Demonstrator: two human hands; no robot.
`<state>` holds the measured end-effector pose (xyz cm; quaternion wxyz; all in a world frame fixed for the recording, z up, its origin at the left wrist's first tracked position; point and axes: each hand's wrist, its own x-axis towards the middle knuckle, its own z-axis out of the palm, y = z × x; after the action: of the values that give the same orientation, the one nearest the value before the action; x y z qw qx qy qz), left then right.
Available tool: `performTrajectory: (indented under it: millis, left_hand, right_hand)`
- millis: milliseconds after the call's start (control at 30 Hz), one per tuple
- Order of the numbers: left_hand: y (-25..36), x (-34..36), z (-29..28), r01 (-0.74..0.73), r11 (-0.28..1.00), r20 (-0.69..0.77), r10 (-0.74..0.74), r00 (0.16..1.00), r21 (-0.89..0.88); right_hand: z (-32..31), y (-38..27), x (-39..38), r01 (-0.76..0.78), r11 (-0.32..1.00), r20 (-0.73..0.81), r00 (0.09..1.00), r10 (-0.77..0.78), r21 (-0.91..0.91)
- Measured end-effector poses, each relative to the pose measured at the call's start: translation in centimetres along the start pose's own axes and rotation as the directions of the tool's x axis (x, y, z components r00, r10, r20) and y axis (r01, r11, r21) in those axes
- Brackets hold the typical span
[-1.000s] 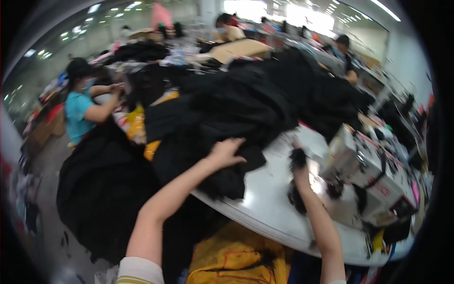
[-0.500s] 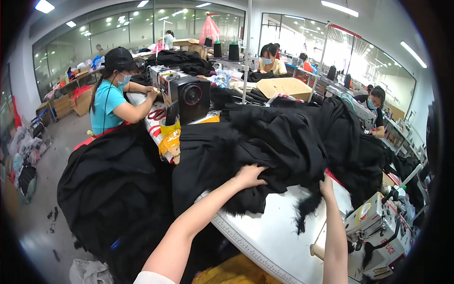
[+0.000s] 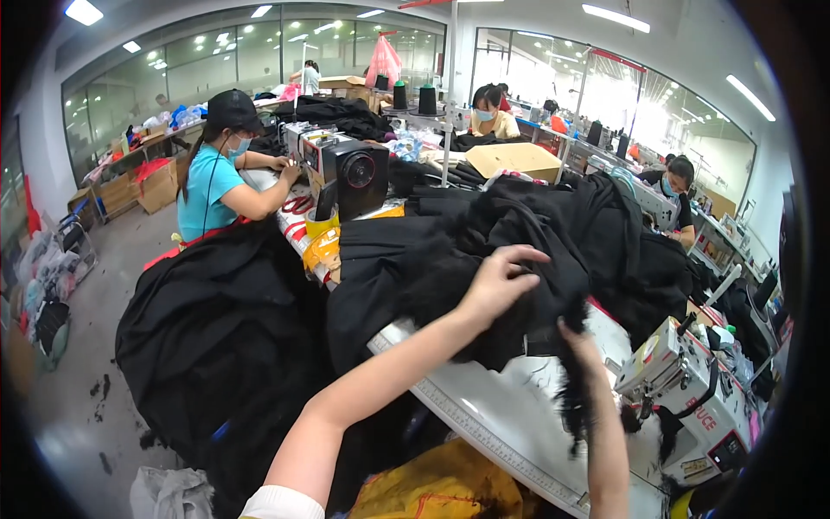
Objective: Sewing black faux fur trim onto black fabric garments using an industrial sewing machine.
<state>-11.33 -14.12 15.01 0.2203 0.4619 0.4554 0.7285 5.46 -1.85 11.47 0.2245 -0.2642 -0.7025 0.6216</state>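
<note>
A large heap of black cloth [image 3: 553, 225] with fuzzy, fur-like black trim [image 3: 432, 272] covers the far part of the white sewing table [image 3: 493, 411]. Above it is my left hand [image 3: 506, 281], fingers curved and spread; whether it touches the cloth is unclear. My right hand [image 3: 577, 339] is closed at the near right of the heap, around an edge of the black cloth. A shaggy black strip [image 3: 571, 398] hangs down beside its wrist. Motion blurs both the fingers and the trim there.
A white sewing machine [image 3: 683, 389] stands at the right on my table. More black cloth [image 3: 216, 337] hangs down at the left, and a yellow bag [image 3: 441, 484] lies under the table. A co-worker in turquoise [image 3: 216, 186] sits at another machine [image 3: 346, 169].
My left hand has lifted off the cloth and moved right and away from me. The right hand has shifted slightly left, and the cloth between them has bunched up.
</note>
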Motion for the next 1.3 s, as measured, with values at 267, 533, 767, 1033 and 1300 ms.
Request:
performTrajectory:
  millis: [267,533,767,1033,1300]
  left_hand:
    - [-5.3,-7.6,0.6,-0.295,0.795,0.335,0.123,0.934,0.530]
    - [-6.7,-15.4,-3.5,-0.189,0.369,0.101,0.244,0.964,0.910]
    - [-8.3,-5.1,-8.7,-0.231,0.057,0.225,0.103,0.969,0.971]
    - [-13.7,-4.0,-13.6,-0.195,0.240,0.122,0.287,0.950,0.951]
    - [-12.9,-5.5,-8.3,-0.108,0.182,0.076,0.173,0.982,0.977]
  right_hand:
    - [4.4,5.1,-5.7,0.053,0.995,0.191,0.981,-0.035,-0.086]
    - [-6.7,6.6,-8.5,-0.278,0.862,0.261,0.949,0.178,0.423]
    - [-6.3,6.1,-15.1,0.171,0.902,0.537,0.840,0.077,-0.397]
    - [-4.4,2.7,-13.0,0.388,0.520,0.315,0.922,-0.226,-0.761]
    - [8.1,8.7,4.3,0.491,0.661,0.258,0.869,-0.423,-0.568]
